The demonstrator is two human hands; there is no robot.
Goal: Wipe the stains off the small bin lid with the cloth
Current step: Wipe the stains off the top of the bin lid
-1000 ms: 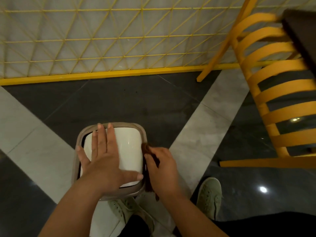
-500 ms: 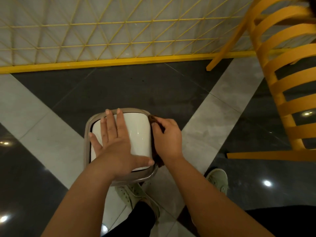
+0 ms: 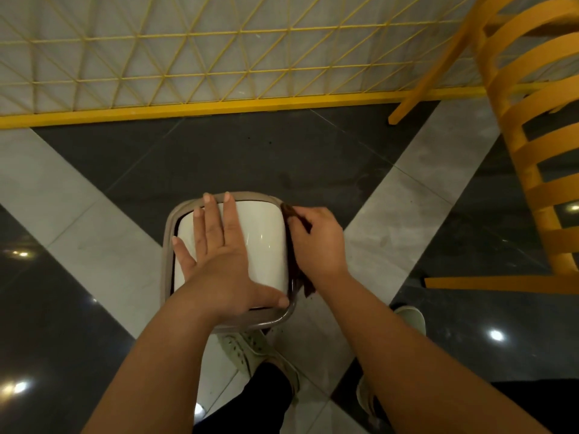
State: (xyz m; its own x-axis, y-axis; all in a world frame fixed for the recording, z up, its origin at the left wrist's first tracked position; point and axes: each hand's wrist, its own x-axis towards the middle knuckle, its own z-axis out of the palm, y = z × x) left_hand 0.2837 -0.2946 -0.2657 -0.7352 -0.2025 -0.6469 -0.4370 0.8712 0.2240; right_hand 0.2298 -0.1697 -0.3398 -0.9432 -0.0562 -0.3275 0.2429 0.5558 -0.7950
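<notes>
Hands wiping a small bin's glossy white plastic lid (image 3: 260,242).
Left hand (image 3: 219,264) lies flat, steadying the slick, stiff lid; right hand (image 3: 316,242) grips a soft dark brown cloth (image 3: 297,274) at its right edge.

Dim warm light, glare spots on floor (image 3: 94,324), wide-angle edge bending.

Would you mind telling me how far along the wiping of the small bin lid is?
Done: the white lid shows no stains where it is uncovered. In hand: the left hand presses flat on the lid, steadying it, while the right hand grips the dark cloth against the lid's right edge. Left: the area under the left hand and the brown rim cannot be judged.
</notes>
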